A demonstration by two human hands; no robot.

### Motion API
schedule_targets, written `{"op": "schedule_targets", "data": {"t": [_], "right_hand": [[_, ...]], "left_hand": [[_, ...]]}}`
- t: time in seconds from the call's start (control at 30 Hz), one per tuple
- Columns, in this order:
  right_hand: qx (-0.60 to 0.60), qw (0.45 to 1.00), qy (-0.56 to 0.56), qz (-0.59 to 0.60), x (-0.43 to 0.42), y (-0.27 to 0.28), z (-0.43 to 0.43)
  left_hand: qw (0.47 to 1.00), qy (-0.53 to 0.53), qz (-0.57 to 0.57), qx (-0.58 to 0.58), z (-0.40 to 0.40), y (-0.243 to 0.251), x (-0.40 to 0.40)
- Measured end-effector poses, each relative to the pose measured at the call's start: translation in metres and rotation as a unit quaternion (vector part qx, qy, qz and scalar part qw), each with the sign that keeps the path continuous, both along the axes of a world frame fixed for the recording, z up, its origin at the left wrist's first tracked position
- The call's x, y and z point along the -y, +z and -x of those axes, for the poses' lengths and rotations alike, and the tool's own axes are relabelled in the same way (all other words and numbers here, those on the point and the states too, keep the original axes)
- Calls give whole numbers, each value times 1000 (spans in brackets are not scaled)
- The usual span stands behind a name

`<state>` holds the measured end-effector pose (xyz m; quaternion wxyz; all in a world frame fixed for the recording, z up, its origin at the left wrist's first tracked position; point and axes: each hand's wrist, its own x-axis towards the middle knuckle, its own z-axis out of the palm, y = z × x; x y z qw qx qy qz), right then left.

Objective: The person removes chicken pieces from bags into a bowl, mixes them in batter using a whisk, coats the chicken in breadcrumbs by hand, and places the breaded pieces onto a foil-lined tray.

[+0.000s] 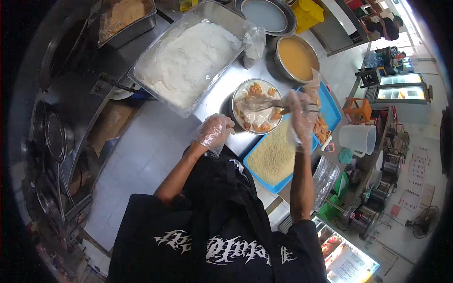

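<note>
My right hand (302, 113), in a clear plastic glove, grips a metal utensil (263, 103) that looks like a whisk; motion blurs it. Its head is in a round metal bowl (234, 115) of white batter (260, 116) and orange-coated meat pieces (255, 88). My left hand (217, 130), also gloved, is curled beside the bowl's near left rim; whether it grips the rim is unclear. Under my right forearm lies a blue tray (270, 187) of pale crumbs (272, 159). More raw meat (321, 130) sits in another blue tray (331, 102), partly hidden by my right hand.
A large clear tub (185, 111) of white flour stands beyond my left hand. Past the bowl are a metal bowl of orange liquid (297, 58) and a basin of cloudy liquid (263, 16). A plastic jug (357, 139) stands right. Pans (55, 134) line the left; a person (387, 26) is far off.
</note>
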<state>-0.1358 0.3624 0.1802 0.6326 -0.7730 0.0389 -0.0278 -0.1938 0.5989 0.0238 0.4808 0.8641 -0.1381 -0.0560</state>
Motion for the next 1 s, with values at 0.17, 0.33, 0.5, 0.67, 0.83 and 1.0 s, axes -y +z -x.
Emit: {"op": "schedule_targets", "data": {"t": [0.17,0.33,0.5,0.67,0.83,1.0], "right_hand": [[5,999,-14,41,16,-29,-30],[13,997,23,73,11,-51,-33],[3,999,-36,20,-3,17,-39],[15,999,-1,46,20,-57,-57],[-3,999,-13,49,16,-44,-34],[-37,999,13,12,-9,-13,-7]], "left_hand": [[999,-25,3,-34,-3,20,8],[998,-46,-21,-49,-3,16,5],[998,-30,-18,-47,-3,15,1],[999,-30,-9,-20,-2,17,3],[999,-28,-10,-13,1,15,1],[997,-29,-19,-62,-2,18,-2]]}}
